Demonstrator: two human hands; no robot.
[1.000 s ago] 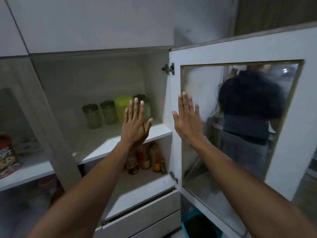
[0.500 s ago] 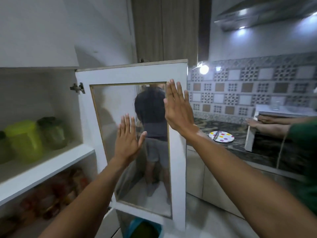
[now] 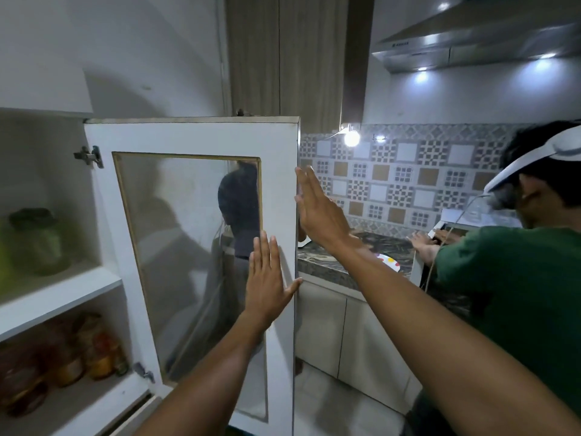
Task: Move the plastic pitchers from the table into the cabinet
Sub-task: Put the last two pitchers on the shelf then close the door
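The white cabinet stands open at the left, its glass-paned door swung out towards me. A green plastic pitcher with a dark lid sits on the cabinet's upper shelf, with part of a lighter green one at the frame's left edge. My left hand is flat and empty in front of the door's lower right part, fingers up. My right hand is raised higher, past the door's free edge, fingers spread, holding nothing. No table is in view.
Jars and bottles fill the cabinet's lower shelf. To the right runs a dark stone counter with a spotted plate. Another person in a green shirt wearing a headset leans over it at the far right.
My view has swung right, from the cabinet's inside towards the counter. Both empty hands stayed raised and shifted right across the door, the right one now beyond its edge.
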